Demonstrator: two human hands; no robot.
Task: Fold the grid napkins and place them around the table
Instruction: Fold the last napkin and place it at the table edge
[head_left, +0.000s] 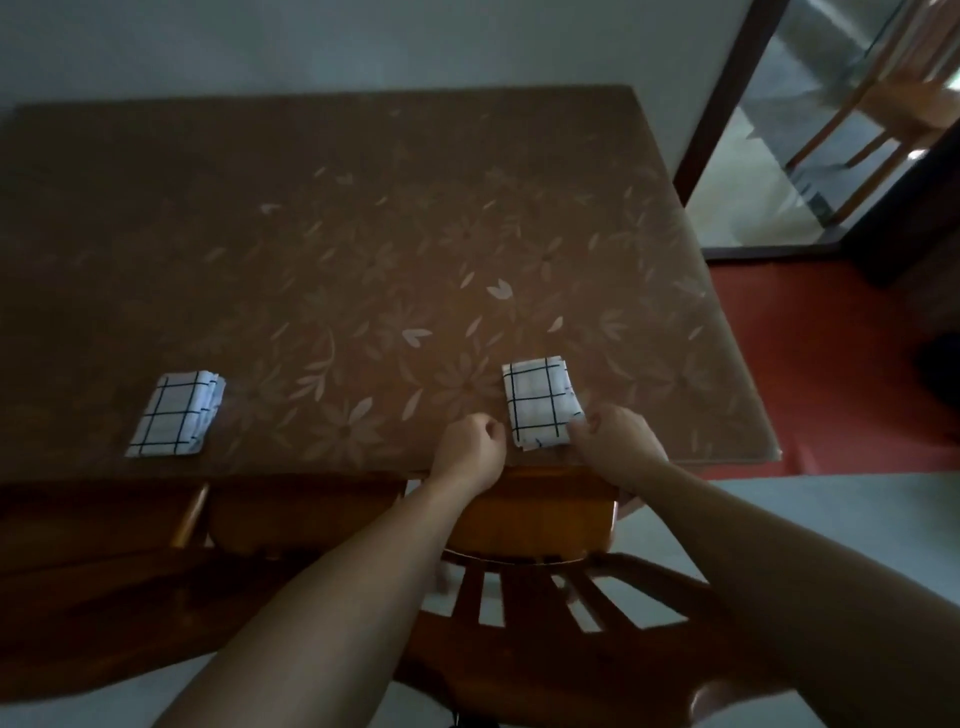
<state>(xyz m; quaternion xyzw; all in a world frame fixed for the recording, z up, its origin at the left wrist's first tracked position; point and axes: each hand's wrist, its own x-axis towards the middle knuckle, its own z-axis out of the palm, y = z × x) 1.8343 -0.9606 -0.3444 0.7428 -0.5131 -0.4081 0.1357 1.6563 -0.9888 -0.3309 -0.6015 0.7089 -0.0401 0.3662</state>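
Two folded white napkins with a dark grid lie near the front edge of the brown flower-patterned table (363, 234). One napkin (176, 413) lies at the left, untouched. The other napkin (537, 400) lies at the right, between my hands. My right hand (613, 441) pinches its lower right corner with curled fingers. My left hand (470, 449) sits just left of that napkin with its fingers curled, holding nothing and not touching the cloth.
A wooden chair (535, 613) with a slatted back stands under my arms, pushed against the table's front edge. A second chair back (104, 587) is at the left. Right of the table are red floor (831, 374) and a dark-framed glass door (810, 135).
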